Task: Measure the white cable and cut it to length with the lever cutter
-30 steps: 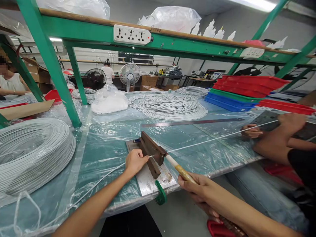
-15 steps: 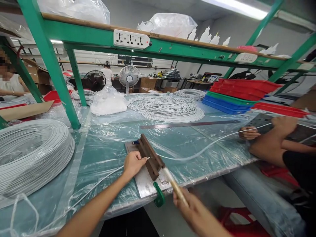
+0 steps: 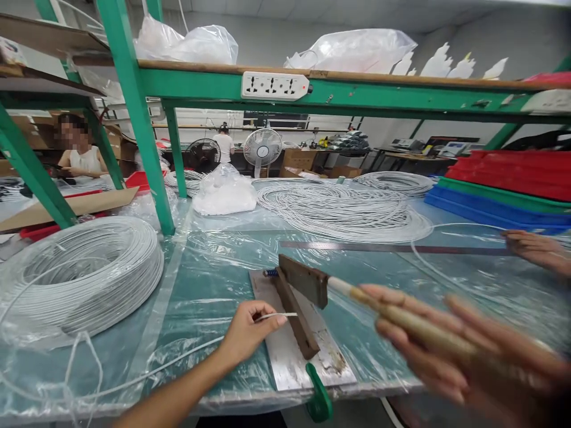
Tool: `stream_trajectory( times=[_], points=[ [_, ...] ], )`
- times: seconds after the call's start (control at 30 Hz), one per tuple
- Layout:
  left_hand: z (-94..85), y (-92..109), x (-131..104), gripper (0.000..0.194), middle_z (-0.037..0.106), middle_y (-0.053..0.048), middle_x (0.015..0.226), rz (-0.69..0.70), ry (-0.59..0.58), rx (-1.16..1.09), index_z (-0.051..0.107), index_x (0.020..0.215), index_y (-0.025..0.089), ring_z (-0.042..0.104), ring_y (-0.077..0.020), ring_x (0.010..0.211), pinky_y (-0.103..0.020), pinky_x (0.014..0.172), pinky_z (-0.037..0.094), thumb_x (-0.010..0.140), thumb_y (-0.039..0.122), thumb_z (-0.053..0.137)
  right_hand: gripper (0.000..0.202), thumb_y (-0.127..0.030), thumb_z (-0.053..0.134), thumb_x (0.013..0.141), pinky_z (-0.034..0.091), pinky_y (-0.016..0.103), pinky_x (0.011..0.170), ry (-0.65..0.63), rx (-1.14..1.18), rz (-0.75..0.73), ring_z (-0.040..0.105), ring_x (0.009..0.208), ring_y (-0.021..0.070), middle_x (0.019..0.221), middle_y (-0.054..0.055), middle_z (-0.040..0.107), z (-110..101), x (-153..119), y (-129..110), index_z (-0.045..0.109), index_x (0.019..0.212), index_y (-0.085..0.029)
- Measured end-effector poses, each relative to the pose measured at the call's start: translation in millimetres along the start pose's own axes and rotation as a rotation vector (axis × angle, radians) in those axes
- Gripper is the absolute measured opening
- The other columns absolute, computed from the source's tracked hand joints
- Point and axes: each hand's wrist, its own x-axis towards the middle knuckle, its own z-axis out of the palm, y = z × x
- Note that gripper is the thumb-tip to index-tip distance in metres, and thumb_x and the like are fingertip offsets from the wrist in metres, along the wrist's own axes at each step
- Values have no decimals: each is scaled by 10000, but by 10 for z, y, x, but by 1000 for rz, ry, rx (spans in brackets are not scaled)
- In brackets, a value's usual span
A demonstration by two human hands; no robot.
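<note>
My left hand [image 3: 252, 327] pinches the end of a thin white cable [image 3: 285, 314] between thumb and fingers. The tip lies over the lower brown bar [image 3: 300, 321] of a lever cutter mounted on a metal plate [image 3: 285, 362]. The cutter's upper bar [image 3: 306, 278] is swung up and to the right, apart from the lower one. My right hand [image 3: 428, 339] holds the cutter's long handle [image 3: 414, 324], its fingers loosely around it and blurred by motion. A blue spring [image 3: 270, 273] shows at the cutter's far end.
A green clamp [image 3: 318, 395] grips the table edge under the plate. Cable coils lie at the left [image 3: 89, 285] and back [image 3: 343, 208]. A steel ruler [image 3: 392, 247] lies behind the cutter. At right, a co-worker's hand [image 3: 535, 249] holds cable near stacked trays [image 3: 504, 190].
My right hand has raised the handle up and to the right, opening the cutter. Cable that ran from the cutter to the co-worker's hand is now away from it. The view has turned left.
</note>
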Motion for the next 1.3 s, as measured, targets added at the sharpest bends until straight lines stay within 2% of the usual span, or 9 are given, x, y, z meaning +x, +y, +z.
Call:
stream_trajectory(
  times=[0.13,0.27,0.47,0.7,0.93,1.03,1.1,1.17,1.3],
  points=[
    [-19,12,-120,499,355,39,516,38,46,23,627,654,98,280,-86,519,-238,510,185,758,579,546,609,-682,457,721,546,251,526,41,334,-59,606,641,197,842,158,619,271,426,-823,598,1060,-196],
    [1,12,-210,545,358,37,510,25,64,29,642,652,92,288,-84,515,-240,513,191,784,600,498,690,-692,259,833,536,274,618,-124,246,-213,642,737,207,883,175,641,495,1094,-1272,502,1161,-136],
    [-13,-85,-294,580,304,53,487,-5,33,26,608,665,100,289,-87,492,-239,490,185,795,641,443,727,-695,202,848,514,304,653,-94,80,-276,664,815,238,941,196,667,655,2057,-1366,438,1204,-106],
    [-98,-81,-326,579,331,56,478,-12,7,6,553,662,128,293,-82,470,-222,480,202,787,676,412,713,-621,353,861,494,347,762,44,-30,-354,652,850,226,986,180,661,879,2533,-1195,304,1347,-102],
    [-183,333,-366,566,337,62,443,8,237,-214,519,660,148,247,-71,438,-204,446,170,740,706,462,563,-361,596,769,441,303,816,58,-104,-667,593,871,177,909,44,647,1167,1999,-707,416,1280,-206],
    [-149,534,-392,524,324,68,442,43,368,-339,503,653,151,230,-60,445,-191,462,176,762,663,490,394,-372,583,762,468,303,648,-296,-235,-609,578,609,166,661,25,619,1211,1401,-239,574,1082,-142],
    [-83,618,-400,513,309,72,443,79,415,-400,495,637,151,224,-54,448,-185,473,194,764,648,508,348,-338,580,774,458,279,626,-706,-449,-463,569,624,146,750,32,625,1216,1028,123,566,1077,-167],
    [12,665,-391,513,288,77,442,106,438,-461,482,614,154,211,-50,442,-181,464,195,745,648,536,333,-360,612,755,429,243,600,-843,-546,-383,538,644,131,806,33,613,1229,774,460,570,1029,-177],
    [187,737,-355,493,285,80,429,116,394,-536,480,619,164,200,-48,416,-172,426,185,762,634,523,514,-650,563,715,375,207,552,-853,-400,-338,457,598,108,700,15,535,1288,648,886,582,853,-154]
  ],
)
